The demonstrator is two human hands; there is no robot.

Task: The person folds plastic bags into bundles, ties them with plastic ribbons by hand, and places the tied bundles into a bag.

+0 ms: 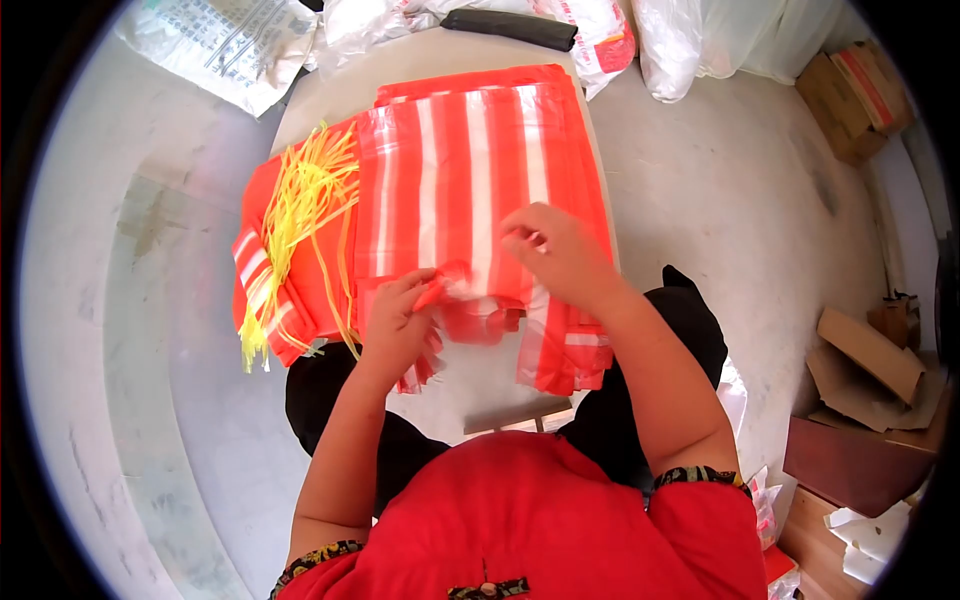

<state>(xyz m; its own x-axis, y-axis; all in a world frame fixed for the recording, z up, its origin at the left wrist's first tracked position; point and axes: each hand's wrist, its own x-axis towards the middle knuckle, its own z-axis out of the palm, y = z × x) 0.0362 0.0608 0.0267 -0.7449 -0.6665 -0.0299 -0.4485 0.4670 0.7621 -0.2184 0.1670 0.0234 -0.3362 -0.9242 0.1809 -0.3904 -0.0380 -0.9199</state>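
Observation:
A stack of red-and-white striped plastic bags [450,180] lies in front of me. At its near edge, my left hand [395,325] is closed with red bag plastic [430,295] between thumb and fingers. Part of that plastic is bunched and blurred, hanging over the front edge. My right hand [565,255] is over the right side of the stack, its fingers curled together; whether something thin is in them is hidden. Left of the stripes, a loose bundle of yellow strips [310,190] rests on plain red plastic [310,265].
Beneath the stack is a pale tabletop [400,60], with a black roll [510,29] at its far end. White sacks [225,45] and plastic bags [670,45] stand beyond. Cardboard boxes [855,100] and an opened carton [865,370] are on the right.

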